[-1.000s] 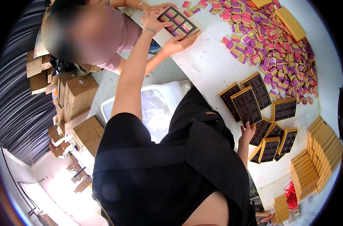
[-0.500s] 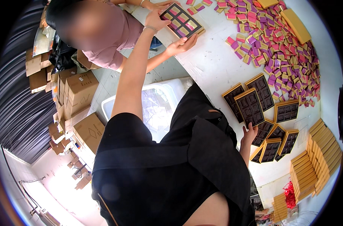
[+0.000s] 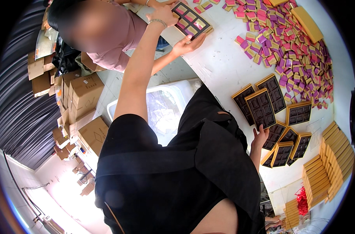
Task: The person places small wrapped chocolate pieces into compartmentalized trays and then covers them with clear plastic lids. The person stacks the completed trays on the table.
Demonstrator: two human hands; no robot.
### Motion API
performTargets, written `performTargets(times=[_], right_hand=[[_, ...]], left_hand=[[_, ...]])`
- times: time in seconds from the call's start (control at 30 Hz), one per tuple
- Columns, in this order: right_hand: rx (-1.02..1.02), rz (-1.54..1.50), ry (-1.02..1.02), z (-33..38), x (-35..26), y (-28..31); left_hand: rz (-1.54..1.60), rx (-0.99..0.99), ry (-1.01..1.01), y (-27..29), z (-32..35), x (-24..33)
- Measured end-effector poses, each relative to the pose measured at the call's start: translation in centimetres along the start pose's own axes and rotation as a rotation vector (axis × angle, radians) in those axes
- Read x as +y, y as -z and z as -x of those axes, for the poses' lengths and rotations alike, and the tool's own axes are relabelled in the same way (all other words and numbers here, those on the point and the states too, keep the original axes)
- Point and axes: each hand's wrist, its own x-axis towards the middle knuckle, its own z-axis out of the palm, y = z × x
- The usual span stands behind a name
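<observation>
We reach the left hand (image 3: 161, 15) out over the white tabletop (image 3: 220, 66) to a gold-edged compartment tray (image 3: 191, 20), our fingers spread and resting on its near corner, closed on nothing; a co-worker's hand (image 3: 187, 43) supports the same tray from its near edge. The right hand (image 3: 260, 137) lies open, fingertips on the nearest of the dark empty trays (image 3: 261, 108) that are fanned out well apart from the compartment tray, toward us. We judge that two people handling one tray could tip it and spill its filled cells, since neither grips it firmly. Beyond the compartment tray spreads a heap of purple and gold packets (image 3: 290, 50); stacked gold boxes (image 3: 327, 163) and, off the tabletop, cardboard cartons (image 3: 83, 97) lie farther from it.
</observation>
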Motion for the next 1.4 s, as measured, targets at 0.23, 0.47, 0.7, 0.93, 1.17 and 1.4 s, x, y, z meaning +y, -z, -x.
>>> performTargets(times=[0.23, 0.47, 0.7, 0.93, 1.17, 1.4], right_hand=[[-0.007, -0.015, 0.008, -0.4, 0.5, 0.4], [-0.022, -0.020, 0.001, -0.2, 0.1, 0.2], [-0.011, -0.011, 0.002, 0.0, -0.1, 0.0], [-0.019, -0.025, 0.004, -0.5, 0.4, -0.1], [-0.025, -0.033, 0.000, -0.7, 0.5, 0.0], [-0.036, -0.043, -0.005, -0.2, 0.0, -0.1]], left_hand=[[-0.008, 0.062, -0.036, 0.0, 0.7, -0.2], [0.054, 0.085, -0.057, -0.5, 1.0, -0.1], [-0.012, 0.026, -0.001, 1.1, 2.5, 1.5], [0.000, 0.209, 0.007, 0.7, 2.7, 1.9], [0.194, 0.166, -0.004, -0.6, 0.9, 0.5], [0.603, 0.146, -0.760, -1.2, -5.0, -4.3]])
